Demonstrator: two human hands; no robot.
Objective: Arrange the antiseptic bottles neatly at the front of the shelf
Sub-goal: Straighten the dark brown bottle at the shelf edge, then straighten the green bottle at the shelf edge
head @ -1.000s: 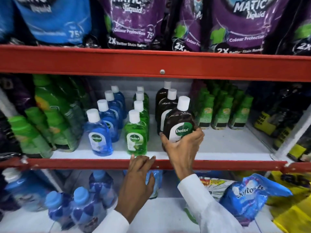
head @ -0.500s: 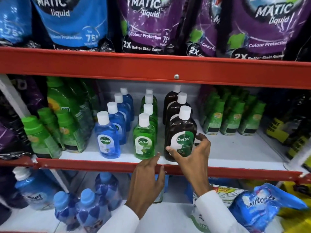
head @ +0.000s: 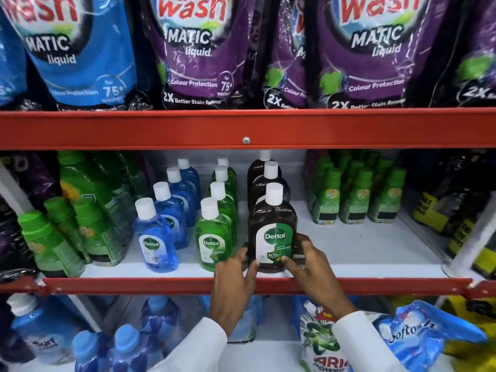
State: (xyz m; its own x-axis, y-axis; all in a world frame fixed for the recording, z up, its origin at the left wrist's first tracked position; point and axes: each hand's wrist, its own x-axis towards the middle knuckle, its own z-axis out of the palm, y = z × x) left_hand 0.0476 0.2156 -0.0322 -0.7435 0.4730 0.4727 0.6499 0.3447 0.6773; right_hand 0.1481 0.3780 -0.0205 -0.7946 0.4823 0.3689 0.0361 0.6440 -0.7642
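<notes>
Three rows of Dettol antiseptic bottles with white caps stand on the white middle shelf (head: 362, 253). The front brown bottle (head: 272, 226) stands upright at the shelf's front edge, two more brown ones behind it. My left hand (head: 234, 277) grips its lower left side and my right hand (head: 308, 264) grips its lower right side. To its left stands the front green bottle (head: 213, 237) with several green ones behind. Further left is the front blue bottle (head: 155, 242), heading its own row.
Green cleaner bottles (head: 88, 226) crowd the shelf's left; small green bottles (head: 357, 194) stand at the back right. A red shelf lip (head: 134, 285) runs along the front, a red beam (head: 241, 128) above. Detergent pouches (head: 193, 49) hang overhead; pouches and blue bottles fill the lower shelf.
The brown bottle came down from my right hand's grasp onto the shelf front. My left hand rose from below the lip to the bottle's left side. The camera moved closer.
</notes>
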